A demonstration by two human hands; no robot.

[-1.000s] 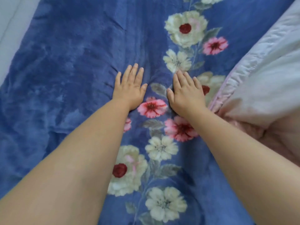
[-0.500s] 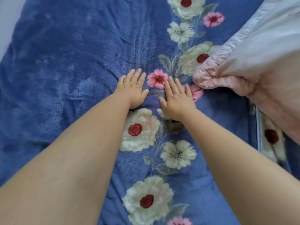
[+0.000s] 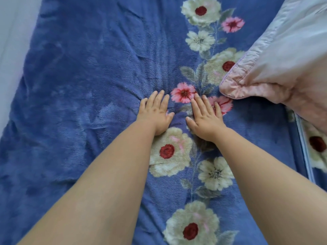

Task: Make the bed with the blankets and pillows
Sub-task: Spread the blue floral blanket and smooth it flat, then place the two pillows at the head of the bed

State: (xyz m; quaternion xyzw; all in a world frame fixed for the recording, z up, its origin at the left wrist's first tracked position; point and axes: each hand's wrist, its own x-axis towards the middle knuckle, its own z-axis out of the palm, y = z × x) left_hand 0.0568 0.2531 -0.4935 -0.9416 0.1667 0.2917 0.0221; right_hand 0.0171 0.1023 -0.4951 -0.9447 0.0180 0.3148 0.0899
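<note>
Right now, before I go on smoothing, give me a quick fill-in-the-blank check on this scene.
1. Both hands lie flat on the ____ blanket.
2. The left hand has its fingers ____.
3. The pink pillow lies to the ____ of the right hand.

Missing words: blue; straight; right

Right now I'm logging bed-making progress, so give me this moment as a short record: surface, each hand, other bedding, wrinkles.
surface: blue floral blanket spread flat, filling most of the view
left hand: palm down on the blanket, fingers straight
right hand: palm down beside the left, apart from it, fingers straight
other bedding: pink quilt bunched at the right, its corner lying on the blanket
wrinkles: creases fan out from the hands; a small fold sits between them
</note>
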